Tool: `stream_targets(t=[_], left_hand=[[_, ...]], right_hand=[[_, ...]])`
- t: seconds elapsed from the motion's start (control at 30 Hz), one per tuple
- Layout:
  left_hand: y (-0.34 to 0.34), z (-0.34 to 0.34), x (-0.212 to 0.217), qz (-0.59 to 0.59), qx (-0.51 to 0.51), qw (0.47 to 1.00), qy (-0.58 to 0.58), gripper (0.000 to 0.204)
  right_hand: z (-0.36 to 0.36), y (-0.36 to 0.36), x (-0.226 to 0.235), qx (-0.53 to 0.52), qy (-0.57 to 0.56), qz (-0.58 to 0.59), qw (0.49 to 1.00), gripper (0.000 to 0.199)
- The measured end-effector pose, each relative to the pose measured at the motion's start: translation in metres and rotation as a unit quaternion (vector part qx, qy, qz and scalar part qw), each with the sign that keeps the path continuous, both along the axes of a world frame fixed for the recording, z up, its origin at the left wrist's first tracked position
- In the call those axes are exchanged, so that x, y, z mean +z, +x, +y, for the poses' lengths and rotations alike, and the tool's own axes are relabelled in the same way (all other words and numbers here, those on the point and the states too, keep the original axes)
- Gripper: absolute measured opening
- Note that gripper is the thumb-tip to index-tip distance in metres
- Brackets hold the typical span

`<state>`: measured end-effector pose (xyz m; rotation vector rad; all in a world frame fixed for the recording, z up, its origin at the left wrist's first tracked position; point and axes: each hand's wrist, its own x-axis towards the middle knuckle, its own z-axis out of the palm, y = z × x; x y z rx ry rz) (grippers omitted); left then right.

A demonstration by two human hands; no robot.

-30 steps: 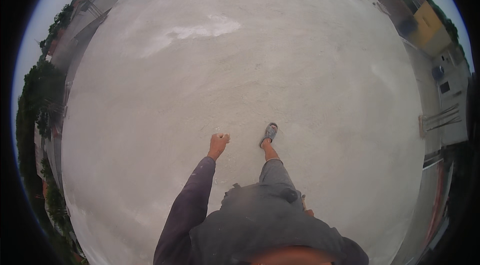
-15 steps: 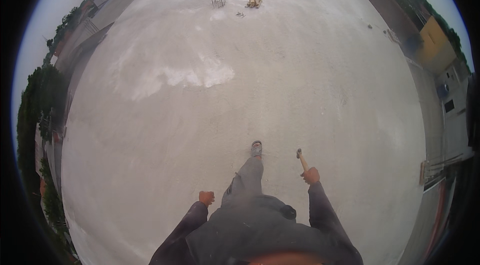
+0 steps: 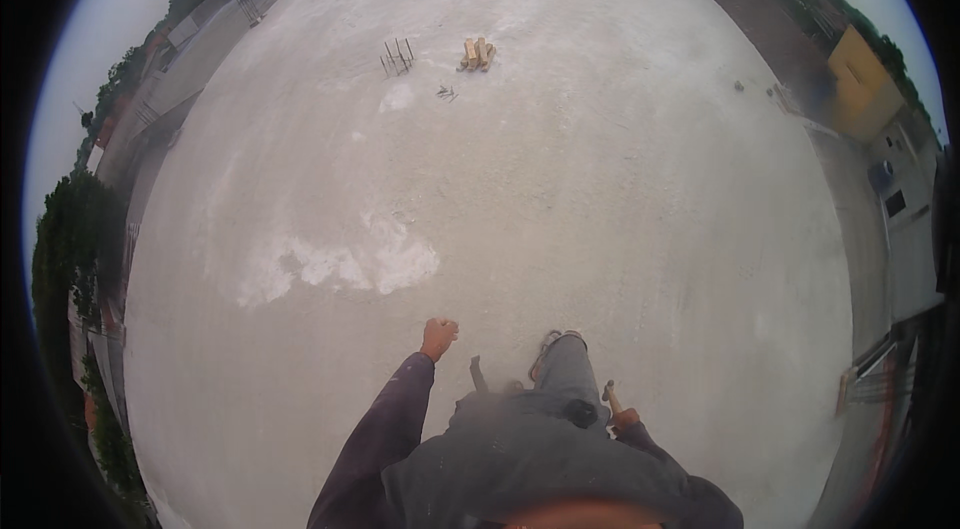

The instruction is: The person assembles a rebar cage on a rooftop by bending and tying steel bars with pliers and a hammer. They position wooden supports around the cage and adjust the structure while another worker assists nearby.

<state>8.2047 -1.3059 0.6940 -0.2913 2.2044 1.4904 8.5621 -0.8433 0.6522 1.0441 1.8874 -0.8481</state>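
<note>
I am walking on a wide grey concrete slab (image 3: 600, 189). My left hand (image 3: 438, 337) swings forward at the end of a dark sleeve, its fingers curled into a fist with nothing in it. My right hand (image 3: 626, 420) is low by my hip, closed around a short wooden tool handle (image 3: 609, 395) that points up and forward; it looks like a hammer, though the head is hard to make out. One foot in a sandal (image 3: 553, 342) is stepping out ahead of me, between the two hands.
A whitish patch (image 3: 340, 264) marks the slab ahead to the left. Far ahead lie a small pile of wooden blocks (image 3: 477, 53) and a cluster of upright steel bars (image 3: 397, 56). Buildings and trees ring the slab's edges.
I have walked forward: the wood pile and white patch are nearer. My left arm swung forward, my right hand with the tool dropped back to my hip.
</note>
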Motion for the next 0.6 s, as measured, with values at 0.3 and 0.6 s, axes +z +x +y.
stream_targets(t=[0.3, 0.6], left_hand=[[-0.282, 0.120, -0.111, -0.178, -0.213, 0.960, 0.028, 0.025], [-0.578, 0.283, -0.062, -0.220, 0.076, 0.968, 0.090, 0.036]], right_hand=[[0.171, -0.278, -0.067, 0.028, 0.048, -0.050, 0.997, 0.038], [0.375, -0.869, 0.048, -0.087, 0.043, 0.129, 0.987, 0.028]])
